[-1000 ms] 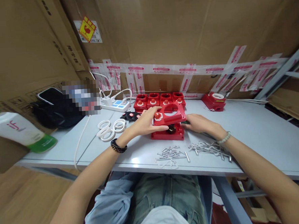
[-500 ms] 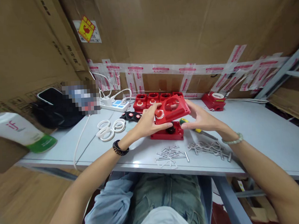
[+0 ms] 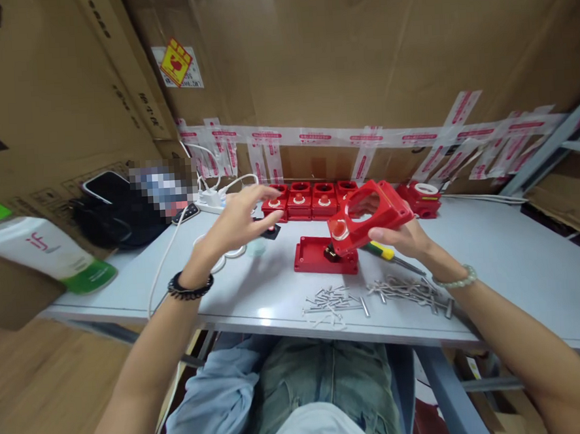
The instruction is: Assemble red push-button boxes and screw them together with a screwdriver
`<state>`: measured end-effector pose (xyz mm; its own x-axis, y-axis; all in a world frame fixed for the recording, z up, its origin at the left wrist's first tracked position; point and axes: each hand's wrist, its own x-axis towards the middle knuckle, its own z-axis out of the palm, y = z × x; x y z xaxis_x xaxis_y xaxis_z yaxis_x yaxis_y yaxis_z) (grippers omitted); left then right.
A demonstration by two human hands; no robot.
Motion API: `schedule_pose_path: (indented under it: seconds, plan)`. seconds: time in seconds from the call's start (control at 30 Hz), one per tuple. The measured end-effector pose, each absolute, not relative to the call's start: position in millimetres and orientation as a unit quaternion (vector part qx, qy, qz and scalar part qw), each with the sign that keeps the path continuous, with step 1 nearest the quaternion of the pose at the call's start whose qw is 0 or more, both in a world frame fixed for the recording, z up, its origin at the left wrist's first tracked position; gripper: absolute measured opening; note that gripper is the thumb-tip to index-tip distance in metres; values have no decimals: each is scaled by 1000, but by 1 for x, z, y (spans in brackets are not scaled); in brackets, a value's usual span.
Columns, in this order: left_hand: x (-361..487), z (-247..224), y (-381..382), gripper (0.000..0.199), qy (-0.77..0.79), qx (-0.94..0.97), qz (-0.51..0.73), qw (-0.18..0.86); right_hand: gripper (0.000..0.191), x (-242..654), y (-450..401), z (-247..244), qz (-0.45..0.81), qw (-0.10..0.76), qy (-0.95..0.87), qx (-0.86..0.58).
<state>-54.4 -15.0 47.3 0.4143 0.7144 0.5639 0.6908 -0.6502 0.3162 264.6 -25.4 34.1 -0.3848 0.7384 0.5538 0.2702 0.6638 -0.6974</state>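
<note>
My right hand (image 3: 402, 233) grips a red housing cover (image 3: 390, 207) by its right end. The cover has a large round hole and a red button (image 3: 340, 229) in a white ring, and it is tilted above the table. Below it lies a shallow red base (image 3: 309, 258) with a dark round part (image 3: 330, 252) inside. My left hand (image 3: 241, 220) is in the air with fingers apart, holding nothing. Beneath that hand are white rings (image 3: 218, 264) and black square parts (image 3: 272, 232), both partly hidden by it.
Several red button boxes (image 3: 299, 203) stand in a row against the cardboard. Loose screws (image 3: 332, 298) and more metal fasteners (image 3: 407, 291) lie near the front edge. A yellow-green screwdriver (image 3: 383, 250) rests behind them. At left are a white bottle (image 3: 41, 248) and a power strip (image 3: 211, 205).
My left hand has let go of the red cover and moved left, over the rings and black parts. My right hand now holds the cover alone, slightly further right.
</note>
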Motion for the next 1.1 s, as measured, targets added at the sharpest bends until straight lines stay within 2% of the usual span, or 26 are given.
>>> schedule_pose_path:
  seconds: [0.07,0.2,0.4,0.57,0.63,0.77,0.87,1.1]
  plan:
    - [-86,44,-11,33,503,816,285,-3,47,262,-27,34,256,468,-788,-308]
    - [-131,25,-10,50,616,771,162,21,45,260,-28,36,242,477,-788,-304]
    - [-136,0,-15,63,587,798,123,54,45,259,-29,37,213,464,-796,-324]
    - [-139,-9,-9,53,591,797,110,57,45,258,-30,37,215,465,-800,-311]
    - [-140,-6,-9,50,579,802,131,66,43,259,-30,39,216,466,-797,-316]
    - [-124,12,-21,57,514,823,233,65,42,261,-33,43,225,485,-785,-313]
    - [-94,31,-30,46,431,845,310,62,38,262,-36,45,217,482,-788,-316]
    - [-5,54,-24,40,236,810,489,223,45,259,-36,42,203,476,-802,-298]
